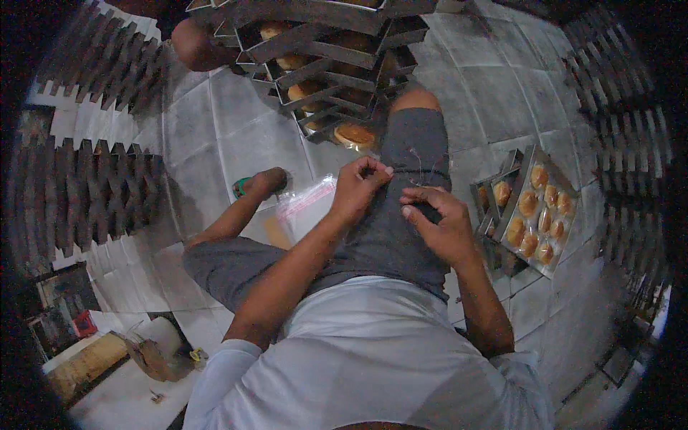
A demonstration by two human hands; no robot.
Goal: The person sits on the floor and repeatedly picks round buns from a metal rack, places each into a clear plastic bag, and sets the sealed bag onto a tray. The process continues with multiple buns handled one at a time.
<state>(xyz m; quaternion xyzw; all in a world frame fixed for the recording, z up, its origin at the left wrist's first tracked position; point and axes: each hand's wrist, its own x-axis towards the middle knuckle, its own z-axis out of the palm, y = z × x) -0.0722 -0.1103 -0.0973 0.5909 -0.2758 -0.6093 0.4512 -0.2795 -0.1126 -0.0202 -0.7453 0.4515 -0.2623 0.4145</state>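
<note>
My left hand (357, 191) is raised over my thigh, its thumb and index fingertips brought together. To its right, my right hand (443, 223) has bent fingers, with the thumb close to the fingertips. Faint glints of clear plastic film (420, 164) show over my grey shorts (413, 137), just beyond the right fingers. Whether either hand pinches this film is too blurred to tell. Beside my left forearm, a pile of clear plastic bags (309, 207) with a pink printed band lies low down. Past my hands, a baked bun (355, 137) sits at the bottom of the stacked trays.
Stacked metal trays (328, 51) holding buns rise ahead. At right, a tray (553, 255) of wrapped buns rests on other trays. More tray stacks (91, 193) line the left side. Another person's knee (193, 45) is at the upper left. Below it is my foot in a green-strapped sandal (242, 187).
</note>
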